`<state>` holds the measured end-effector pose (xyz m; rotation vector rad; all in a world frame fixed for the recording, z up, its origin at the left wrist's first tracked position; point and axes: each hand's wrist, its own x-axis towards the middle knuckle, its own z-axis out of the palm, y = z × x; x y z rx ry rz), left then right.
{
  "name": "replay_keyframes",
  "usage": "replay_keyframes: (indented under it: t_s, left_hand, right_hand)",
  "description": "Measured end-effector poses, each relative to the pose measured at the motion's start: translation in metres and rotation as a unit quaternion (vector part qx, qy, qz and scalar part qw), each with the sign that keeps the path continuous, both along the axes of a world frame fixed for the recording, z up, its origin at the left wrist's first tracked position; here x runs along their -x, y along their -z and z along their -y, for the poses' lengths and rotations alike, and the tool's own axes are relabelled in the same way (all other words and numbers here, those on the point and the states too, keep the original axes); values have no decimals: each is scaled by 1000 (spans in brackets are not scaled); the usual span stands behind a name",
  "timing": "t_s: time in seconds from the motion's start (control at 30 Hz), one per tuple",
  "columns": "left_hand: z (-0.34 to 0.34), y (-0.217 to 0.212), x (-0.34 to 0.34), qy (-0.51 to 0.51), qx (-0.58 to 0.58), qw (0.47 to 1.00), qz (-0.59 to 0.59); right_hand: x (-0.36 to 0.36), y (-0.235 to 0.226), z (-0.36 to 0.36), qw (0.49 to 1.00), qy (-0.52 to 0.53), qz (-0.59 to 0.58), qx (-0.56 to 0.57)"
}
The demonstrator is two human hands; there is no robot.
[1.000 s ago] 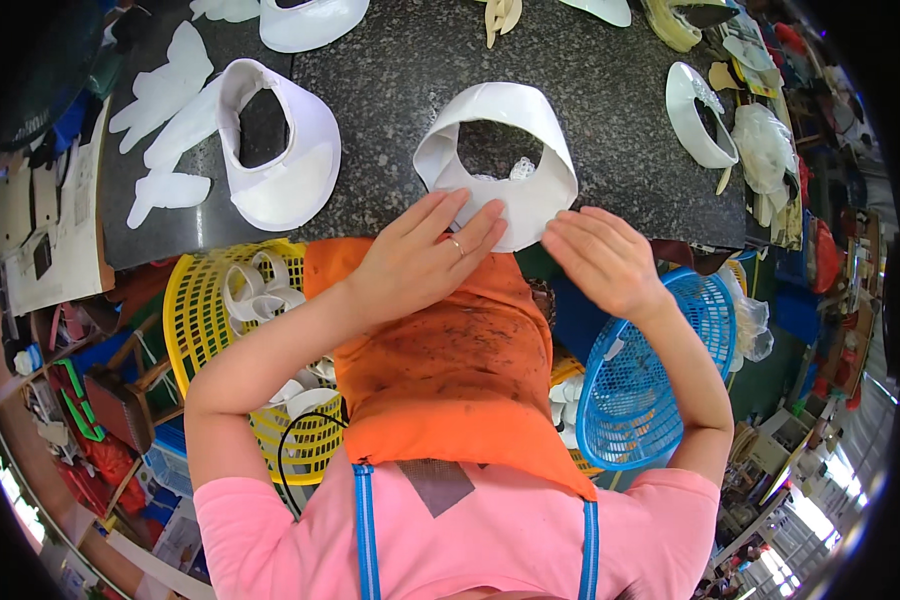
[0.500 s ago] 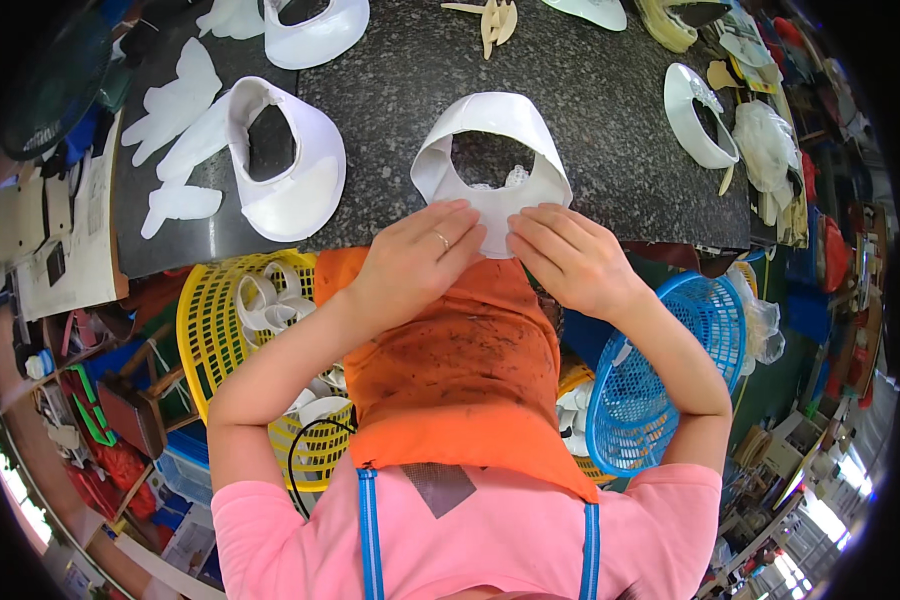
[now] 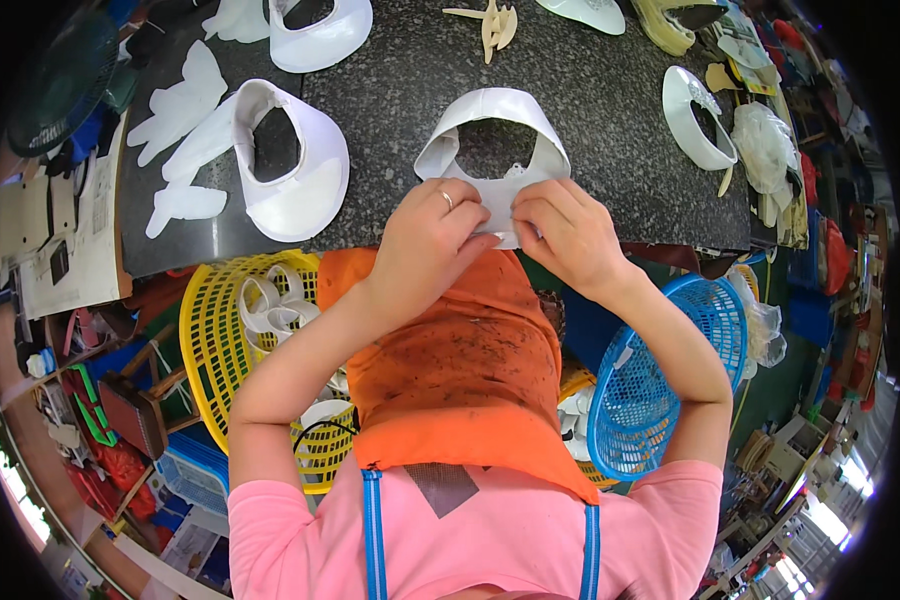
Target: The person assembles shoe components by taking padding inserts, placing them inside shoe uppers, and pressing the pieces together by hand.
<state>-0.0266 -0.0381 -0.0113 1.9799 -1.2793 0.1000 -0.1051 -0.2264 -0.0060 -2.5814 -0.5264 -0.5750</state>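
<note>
A glossy white shoe upper [image 3: 502,104] lies at the near edge of the dark speckled table [image 3: 400,120], its rounded opening toward the far side. On its near left edge my left hand [image 3: 428,238], with a ring on one finger, is closed, fingers bent and thumb below. My right hand [image 3: 574,236] grips the near right edge the same way, fingertips curled in. Between the hands the middle of the upper stays visible. A bit of white trim [image 3: 515,170] shows inside the opening. Both hands partly cover the near edge.
More white uppers [image 3: 305,205] and flat white pieces [image 3: 180,100] lie on the left. Another upper [image 3: 698,135] and a plastic bag [image 3: 767,145] sit at the right. Beige pieces [image 3: 492,30] lie at the back. Below are a yellow basket [image 3: 202,345] and a blue basket [image 3: 620,410].
My fingers, lying flatter on the upper before, are now bent more, and my left thumb shows below. The upper's near edge has lifted a little away from me.
</note>
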Motion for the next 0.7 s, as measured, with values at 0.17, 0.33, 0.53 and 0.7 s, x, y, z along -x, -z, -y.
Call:
replay_keyframes:
  t_s: [0.17, 0.33, 0.53, 0.7]
  left_hand:
    - [-1, 0, -4, -2, 10, 1000, 12]
    - [6, 2, -16, -10, -12, 1000, 16]
    - [27, -5, 6, -8, -42, 987, 157]
    - [33, -8, 9, -50, 18, 998, 25]
  right_hand:
    - [-3, 2, -6, 999, 26, -35, 6]
    - [-5, 6, -16, 995, 85, 56, 3]
    - [39, 16, -47, 870, 328, -1, -368]
    - [21, 0, -52, 796, 389, -106, -452]
